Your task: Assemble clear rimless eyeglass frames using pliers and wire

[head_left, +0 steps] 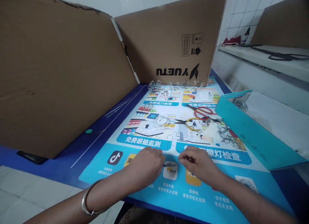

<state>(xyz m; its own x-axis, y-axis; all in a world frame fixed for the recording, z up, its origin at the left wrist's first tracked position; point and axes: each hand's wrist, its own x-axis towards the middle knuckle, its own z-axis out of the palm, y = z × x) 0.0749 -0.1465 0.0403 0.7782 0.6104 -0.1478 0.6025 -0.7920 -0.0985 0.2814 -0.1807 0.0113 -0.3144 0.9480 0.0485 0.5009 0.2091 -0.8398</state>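
Note:
My left hand (151, 162), with a silver bangle on its wrist, is closed. A thin grey metal piece (169, 165) sticks out from its fingers towards the right hand; its kind is unclear. Across a small gap, my right hand (196, 159) is closed with thumb and fingertips pinched together. Whatever lies in that pinch is too small to make out. Beyond the hands, bent wire pieces (169, 138) lie on the printed mat (101, 166). Farther off are yellow-handled pliers (190, 122), red-handled scissors (204, 112) and a coil of wire (223, 125).
Cardboard panels (154, 50) stand along the back and left. A turquoise box (251, 137) with clear pieces sits at right. Clear beaded wire pieces (178, 85) line the mat's far edge, and a beaded ring (160, 121) lies nearer. Black scissors (282, 56) rest on the ledge.

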